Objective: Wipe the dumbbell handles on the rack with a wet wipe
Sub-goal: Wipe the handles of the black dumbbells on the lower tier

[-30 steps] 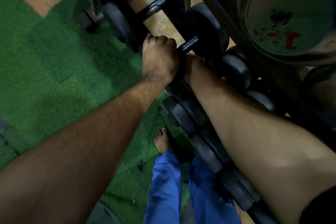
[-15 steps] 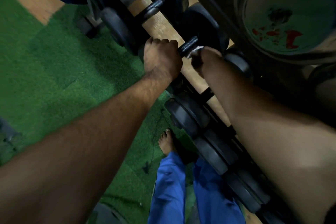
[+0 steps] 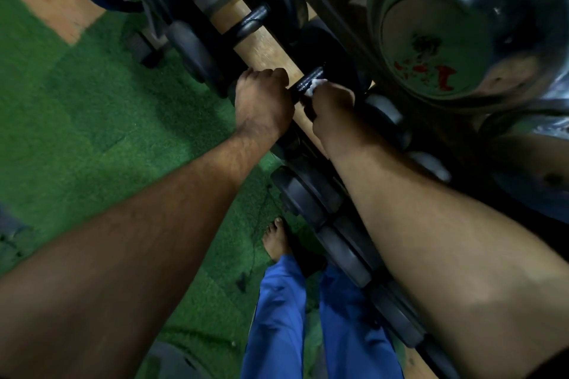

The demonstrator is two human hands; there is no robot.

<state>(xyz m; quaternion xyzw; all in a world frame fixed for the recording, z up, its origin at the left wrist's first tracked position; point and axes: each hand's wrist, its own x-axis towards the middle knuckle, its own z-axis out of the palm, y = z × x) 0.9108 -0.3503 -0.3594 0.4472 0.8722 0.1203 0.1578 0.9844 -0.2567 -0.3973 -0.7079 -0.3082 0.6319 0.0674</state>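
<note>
A black dumbbell lies on the low rack, its dark knurled handle (image 3: 308,80) showing between my two hands. My left hand (image 3: 263,101) grips the near end of that handle with curled fingers. My right hand (image 3: 331,100) holds a white wet wipe (image 3: 317,84) pressed against the handle's far part, close to the round black head (image 3: 326,55). Most of the wipe is hidden inside my right fist.
More black dumbbells (image 3: 304,197) line the rack toward me and away (image 3: 252,21). A large chrome dumbbell head (image 3: 446,31) with red marks sits on the upper shelf at right. Green turf (image 3: 92,117) covers the floor at left; my bare foot (image 3: 275,240) and blue trousers stand below.
My right hand has slid up the handle toward the far head, and the white wipe has come into sight. My left hand keeps its grip.
</note>
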